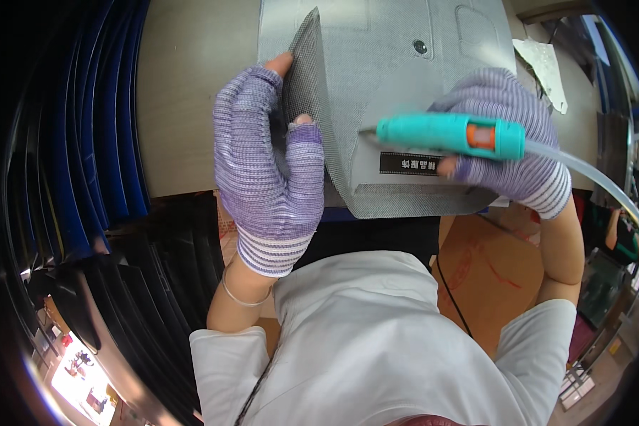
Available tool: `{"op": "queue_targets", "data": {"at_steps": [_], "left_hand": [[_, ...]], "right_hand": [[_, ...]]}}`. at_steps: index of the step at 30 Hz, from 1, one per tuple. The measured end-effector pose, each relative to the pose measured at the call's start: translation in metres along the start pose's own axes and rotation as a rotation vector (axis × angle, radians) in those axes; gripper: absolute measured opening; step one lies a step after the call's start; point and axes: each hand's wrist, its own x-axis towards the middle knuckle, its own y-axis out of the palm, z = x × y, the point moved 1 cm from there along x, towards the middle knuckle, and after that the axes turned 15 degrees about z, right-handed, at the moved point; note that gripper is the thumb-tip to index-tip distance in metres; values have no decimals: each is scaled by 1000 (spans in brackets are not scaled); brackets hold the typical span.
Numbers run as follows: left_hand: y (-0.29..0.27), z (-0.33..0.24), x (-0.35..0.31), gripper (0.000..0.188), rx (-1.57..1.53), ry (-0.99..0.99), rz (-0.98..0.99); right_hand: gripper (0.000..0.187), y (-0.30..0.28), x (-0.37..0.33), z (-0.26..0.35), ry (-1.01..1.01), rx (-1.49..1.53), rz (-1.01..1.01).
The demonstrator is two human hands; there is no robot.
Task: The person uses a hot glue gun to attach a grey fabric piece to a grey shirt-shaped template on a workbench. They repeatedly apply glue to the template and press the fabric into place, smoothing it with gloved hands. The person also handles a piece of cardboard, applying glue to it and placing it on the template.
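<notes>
A grey woven-textured sheet (376, 78) with folded-up edges lies on the table in front of me. Its left flap (307, 78) stands raised, and my left hand (266, 160), in a purple knit glove with bare fingertips, pinches that flap between thumb and fingers. My right hand (508, 135), gloved alike, grips a teal hot glue gun (433, 135). The gun's metal nozzle points left, close to the inner fold of the flap; whether it touches cannot be told. A clear glue stick (582, 167) trails from the gun's back. A black printed label (408, 163) lies below the gun.
Dark blue folded panels (92, 128) stand in a row at the left, with black ones (142, 298) nearer me. The wooden tabletop (192, 106) shows left of the sheet. A torn white paper (543, 71) lies at the right. A brown cardboard piece (486, 277) is below the table edge. Another person's arm (612, 227) shows at far right.
</notes>
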Motion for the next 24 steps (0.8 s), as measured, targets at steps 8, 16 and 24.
{"op": "queue_targets", "data": {"at_steps": [8,16,24], "left_hand": [[0,0,0,38,-24,6,13],[1,1,2,40,26,57,3],[1,0,2,40,5,17,16]], "right_hand": [[46,1,0,7,8,-118,38],[44,7,-1,-5,-134,19,-92],[35,2,-9,-9,125,-26,-65]]}}
